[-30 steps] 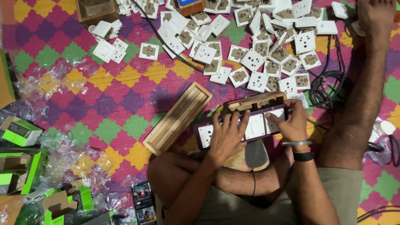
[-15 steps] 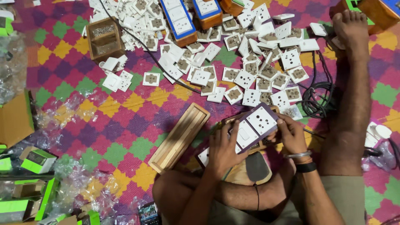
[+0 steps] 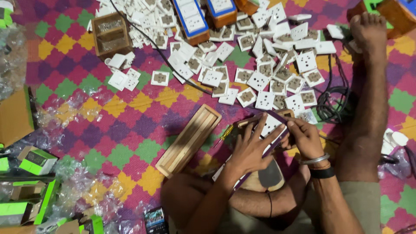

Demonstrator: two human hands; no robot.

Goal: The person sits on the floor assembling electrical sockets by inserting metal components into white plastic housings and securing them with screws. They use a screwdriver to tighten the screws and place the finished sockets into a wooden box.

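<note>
A chequered mat (image 3: pixel 130 112) of pink, yellow, green and purple covers the floor across the whole frame. Across the upper middle spreads a heap of white socket plates (image 3: pixel 260 73), with two blue-faced switch boards (image 3: pixel 203 15) at the top edge. A long empty wooden frame (image 3: pixel 189 139) lies slantwise at the centre, just left of the hands. Green and brown cartons (image 3: pixel 30 186) and crumpled plastic wrap crowd the lower left. Right of centre, the left hand (image 3: pixel 250 149) clasps a purple-edged board (image 3: pixel 271 132) with white socket plates from below, fingers spread over its face. The right hand (image 3: pixel 305 138) pinches the board's right end. A small screwdriver (image 3: pixel 223 134) lies just beside the left hand.
</note>
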